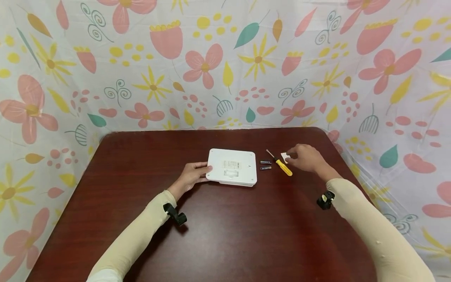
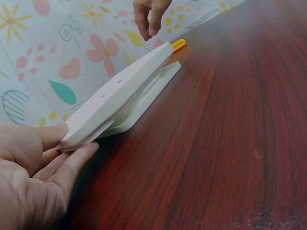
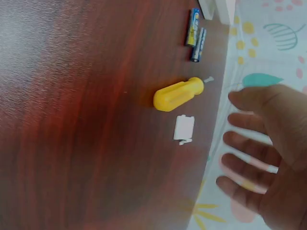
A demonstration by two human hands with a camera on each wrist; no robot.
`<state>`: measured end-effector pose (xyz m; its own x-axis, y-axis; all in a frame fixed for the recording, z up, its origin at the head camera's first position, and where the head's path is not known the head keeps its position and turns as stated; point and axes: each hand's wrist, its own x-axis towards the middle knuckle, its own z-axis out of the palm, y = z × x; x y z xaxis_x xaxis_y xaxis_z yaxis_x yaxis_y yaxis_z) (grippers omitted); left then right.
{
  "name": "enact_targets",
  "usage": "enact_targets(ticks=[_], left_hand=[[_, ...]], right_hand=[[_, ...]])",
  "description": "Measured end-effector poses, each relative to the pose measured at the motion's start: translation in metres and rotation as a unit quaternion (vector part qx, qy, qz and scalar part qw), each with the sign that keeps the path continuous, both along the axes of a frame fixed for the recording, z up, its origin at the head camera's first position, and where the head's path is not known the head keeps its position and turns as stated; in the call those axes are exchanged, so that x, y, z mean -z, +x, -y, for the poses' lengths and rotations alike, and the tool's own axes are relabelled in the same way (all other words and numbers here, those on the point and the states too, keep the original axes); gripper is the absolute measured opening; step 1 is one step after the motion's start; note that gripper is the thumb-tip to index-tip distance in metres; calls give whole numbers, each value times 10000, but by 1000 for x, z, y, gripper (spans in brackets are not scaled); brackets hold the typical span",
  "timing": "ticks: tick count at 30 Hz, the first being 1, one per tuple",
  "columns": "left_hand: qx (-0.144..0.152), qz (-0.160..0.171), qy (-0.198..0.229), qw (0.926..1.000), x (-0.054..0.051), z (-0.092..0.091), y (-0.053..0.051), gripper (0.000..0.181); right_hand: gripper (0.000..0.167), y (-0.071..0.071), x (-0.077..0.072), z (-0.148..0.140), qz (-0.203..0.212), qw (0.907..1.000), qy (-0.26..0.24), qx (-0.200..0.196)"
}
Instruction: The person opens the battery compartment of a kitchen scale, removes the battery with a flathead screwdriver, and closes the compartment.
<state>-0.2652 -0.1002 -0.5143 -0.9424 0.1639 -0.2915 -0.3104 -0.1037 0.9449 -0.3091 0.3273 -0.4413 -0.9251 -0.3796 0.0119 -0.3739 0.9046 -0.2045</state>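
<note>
My left hand grips the left edge of a flat white device, thumb on top and fingers beneath; its face with a label and a rectangular recess is up. In the left wrist view the device is tilted, with a white lower part below it. My right hand holds nothing, its fingers spread and slightly bent, above the small white cover lying on the table. Beside the cover lies a yellow screwdriver.
Two batteries lie between the device and the screwdriver. The dark red wooden table ends at a floral curtain behind it.
</note>
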Motion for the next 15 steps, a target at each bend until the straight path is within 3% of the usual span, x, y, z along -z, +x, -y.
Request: enact_targets(ticks=[5, 15], left_hand=[[21, -34, 31, 10000, 0, 0, 0, 45], [-12, -53, 64, 10000, 2, -1, -1, 43]], right_hand=[[37, 4, 11, -2, 111, 9988, -205, 427], [35, 10, 28, 8, 234, 9972, -372, 613]])
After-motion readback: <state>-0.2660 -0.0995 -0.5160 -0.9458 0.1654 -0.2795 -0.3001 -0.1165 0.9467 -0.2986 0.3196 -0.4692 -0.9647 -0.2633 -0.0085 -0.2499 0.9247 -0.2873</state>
